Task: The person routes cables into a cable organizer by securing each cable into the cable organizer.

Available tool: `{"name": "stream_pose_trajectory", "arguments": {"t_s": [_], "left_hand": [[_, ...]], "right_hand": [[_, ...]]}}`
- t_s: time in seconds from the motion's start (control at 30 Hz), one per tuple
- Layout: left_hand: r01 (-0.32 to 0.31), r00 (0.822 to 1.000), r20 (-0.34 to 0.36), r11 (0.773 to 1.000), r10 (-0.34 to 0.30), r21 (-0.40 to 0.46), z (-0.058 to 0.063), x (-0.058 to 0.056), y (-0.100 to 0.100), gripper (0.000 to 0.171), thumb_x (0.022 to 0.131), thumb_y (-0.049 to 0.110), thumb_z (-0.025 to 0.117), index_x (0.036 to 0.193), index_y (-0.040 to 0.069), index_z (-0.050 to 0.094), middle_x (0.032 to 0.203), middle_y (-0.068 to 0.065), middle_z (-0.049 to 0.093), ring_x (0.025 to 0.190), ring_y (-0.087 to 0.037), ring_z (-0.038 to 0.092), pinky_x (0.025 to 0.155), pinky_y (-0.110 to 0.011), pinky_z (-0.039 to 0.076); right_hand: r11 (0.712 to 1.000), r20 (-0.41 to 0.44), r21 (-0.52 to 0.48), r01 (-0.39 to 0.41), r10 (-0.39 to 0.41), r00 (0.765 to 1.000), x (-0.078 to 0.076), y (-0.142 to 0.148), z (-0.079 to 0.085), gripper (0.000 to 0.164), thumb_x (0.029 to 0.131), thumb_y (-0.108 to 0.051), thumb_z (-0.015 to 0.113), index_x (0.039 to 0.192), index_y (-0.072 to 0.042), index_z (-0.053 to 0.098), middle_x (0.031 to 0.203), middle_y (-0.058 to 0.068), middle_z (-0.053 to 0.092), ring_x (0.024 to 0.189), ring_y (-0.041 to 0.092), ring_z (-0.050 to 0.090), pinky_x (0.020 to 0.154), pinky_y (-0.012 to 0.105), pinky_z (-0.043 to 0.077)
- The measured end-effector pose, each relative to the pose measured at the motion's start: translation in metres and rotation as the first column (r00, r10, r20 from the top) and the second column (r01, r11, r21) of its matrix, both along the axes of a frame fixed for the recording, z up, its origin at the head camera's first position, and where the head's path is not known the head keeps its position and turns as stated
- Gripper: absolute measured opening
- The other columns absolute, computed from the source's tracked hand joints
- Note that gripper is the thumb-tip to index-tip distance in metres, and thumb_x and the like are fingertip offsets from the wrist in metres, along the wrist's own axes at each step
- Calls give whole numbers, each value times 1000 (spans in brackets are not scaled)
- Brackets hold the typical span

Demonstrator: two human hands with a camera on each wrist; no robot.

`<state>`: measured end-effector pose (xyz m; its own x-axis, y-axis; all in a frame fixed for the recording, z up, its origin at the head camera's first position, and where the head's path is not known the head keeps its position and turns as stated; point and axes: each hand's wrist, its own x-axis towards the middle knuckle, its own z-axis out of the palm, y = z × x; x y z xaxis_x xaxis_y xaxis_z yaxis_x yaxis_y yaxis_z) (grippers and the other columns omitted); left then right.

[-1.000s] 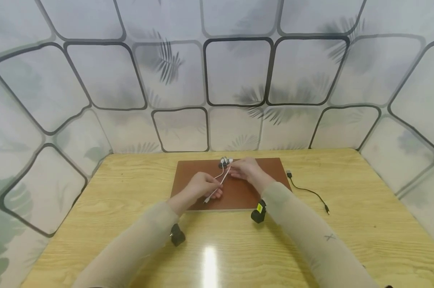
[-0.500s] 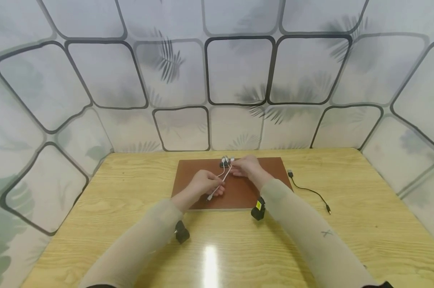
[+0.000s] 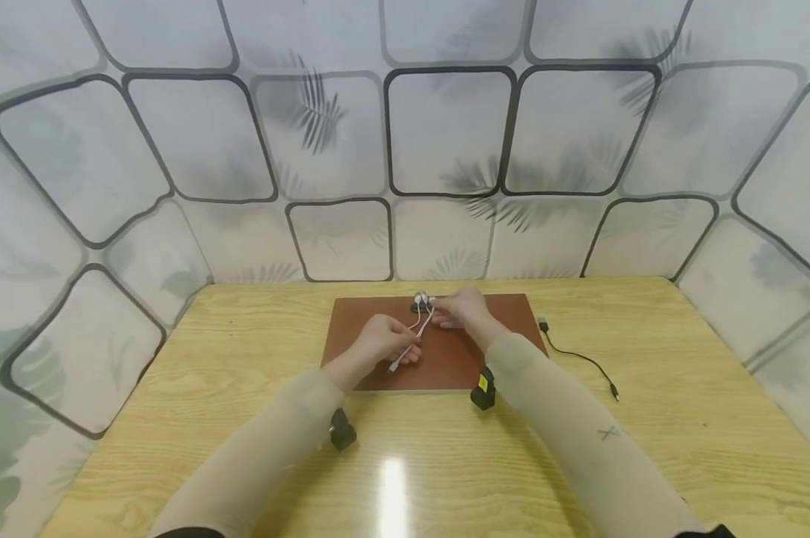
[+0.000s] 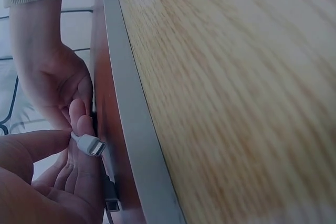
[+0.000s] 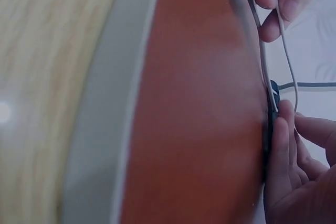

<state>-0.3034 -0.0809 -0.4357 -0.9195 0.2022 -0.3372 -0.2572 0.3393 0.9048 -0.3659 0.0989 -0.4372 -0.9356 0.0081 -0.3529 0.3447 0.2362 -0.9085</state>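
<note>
A white USB cable (image 3: pixel 427 323) runs between the two hands over a brown mat (image 3: pixel 445 366). My left hand (image 3: pixel 385 341) pinches it between thumb and fingers, close to its small metal-tipped connector (image 4: pixel 92 145), which points towards me. At the cable's far end, my right hand (image 3: pixel 465 308) pinches it by the white plug, beside a small black holder (image 3: pixel 415 307) at the mat's back edge. White plugs (image 3: pixel 421 297) of other cables sit at that holder. My right fingers partly hide the gripped end.
To the right of the mat, a short black cable (image 3: pixel 575 354) with a USB plug lies on the wooden table (image 3: pixel 257 321). Another connector (image 4: pixel 111 198) lies low on the mat, beneath the left hand. A patterned curtain (image 3: pixel 445 134) closes off the table's back and sides.
Both hands keep their grip on the white cable and have shifted only slightly, the right a little further back. The view has moved a touch. The black cable lies as before.
</note>
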Motion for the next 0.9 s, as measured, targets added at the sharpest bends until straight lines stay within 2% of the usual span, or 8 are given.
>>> {"name": "stream_pose_trajectory", "arguments": {"t_s": [0.13, 0.23, 0.3, 0.47, 0.67, 0.8, 0.9], "left_hand": [[-7, 1000, 6, 1000, 7, 3, -1, -1, 1, 20, 103, 1, 66, 106, -16, 75, 77, -13, 79, 57, -7, 69, 57, -20, 62], [-7, 1000, 4, 1000, 7, 6, -2, -1, 1, 20, 103, 1, 65, 107, -16, 75, 77, -13, 79, 57, -7, 69, 58, -21, 62], [-8, 1000, -1, 1000, 8, 5, -3, -2, 1, 20, 103, 1, 65, 106, -16, 75, 78, -15, 80, 58, -6, 69, 58, -21, 63], [-14, 1000, -4, 1000, 14, 9, -1, -3, 3, 19, 102, 1, 66, 106, -16, 75, 84, -21, 81, 58, -7, 69, 59, -21, 63], [3, 1000, -4, 1000, -3, 16, 2, -3, 6, 20, 102, 0, 65, 107, -17, 74, 89, -24, 81, 57, -6, 69, 59, -20, 63], [9, 1000, -4, 1000, -9, 13, 4, -3, 8, 19, 102, -1, 66, 107, -17, 74, 87, -23, 81, 57, -6, 69, 58, -20, 63], [9, 1000, -7, 1000, -9, 9, 6, -2, 9, 19, 102, -1, 67, 107, -17, 74, 87, -23, 81, 57, -6, 68, 58, -21, 63]], "right_hand": [[993, -103, 115, -28, 40, 994, -1, 4, -2, 29, 100, -11, 73, 115, 13, 74, 66, 1, 73, 54, 3, 68, 56, 17, 61], [978, -171, 206, -44, 80, 982, -2, 7, -2, 26, 100, -12, 73, 113, 9, 77, 74, 6, 78, 60, 4, 70, 62, 18, 62], [954, -207, 293, -64, 129, 970, -2, 9, -1, 24, 99, -16, 74, 112, 4, 79, 81, 8, 80, 67, 7, 71, 67, 21, 62], [864, -262, 491, -114, 271, 926, -3, 11, 1, 19, 99, -21, 75, 108, -5, 83, 92, 10, 82, 82, 21, 75, 79, 33, 60], [817, -283, 563, -126, 334, 899, -5, 10, 1, 16, 99, -19, 76, 107, -7, 84, 97, 10, 83, 89, 25, 76, 87, 40, 61], [774, -282, 622, -117, 360, 889, -6, 8, 1, 15, 98, -20, 77, 106, -9, 84, 97, 8, 83, 89, 23, 75, 86, 40, 61], [758, -281, 643, -111, 367, 887, -6, 6, 2, 14, 98, -19, 78, 103, -8, 85, 93, 8, 83, 87, 23, 74, 83, 39, 60]]}}
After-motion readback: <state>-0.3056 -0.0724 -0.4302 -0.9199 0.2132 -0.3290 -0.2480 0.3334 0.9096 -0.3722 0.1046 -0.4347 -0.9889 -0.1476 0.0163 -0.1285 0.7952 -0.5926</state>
